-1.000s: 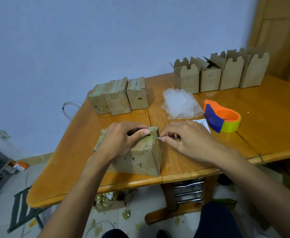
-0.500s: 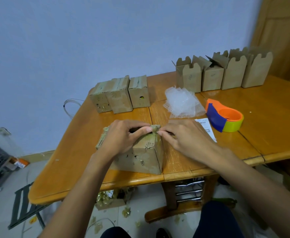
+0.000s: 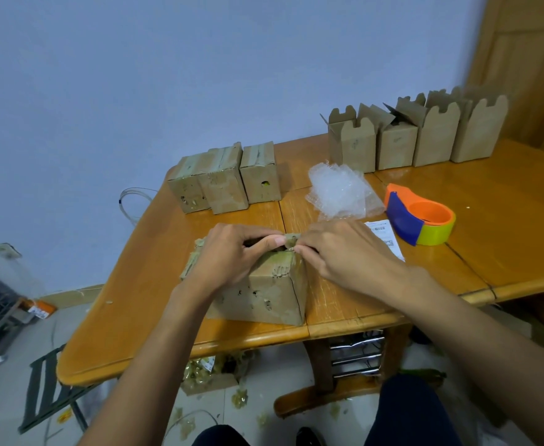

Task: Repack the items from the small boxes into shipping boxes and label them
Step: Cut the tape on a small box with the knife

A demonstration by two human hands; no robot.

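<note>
View: head, the only one supplied
Change: the small blade, shown clear of the box corner a second ago, is now brought in under the fingertips; both hands are closed up at the top far corner
Meaning: the seal is judged to be under cutting; unpacking not yet begun
Left hand: curled over the box top, thumb pressed on the top edge
Right hand: fingertips pinched on the blade, of which only a glint is seen
Worn box: set near the front edge of the table; contents hidden
Taped boxes: three, at the back left; something yellow-green glimpsed through a hole in one
Open boxes: four, flaps up, back right; insides not seen
Sundries: bubble wrap; tape dispenser; printed label just beside the right hand
</note>
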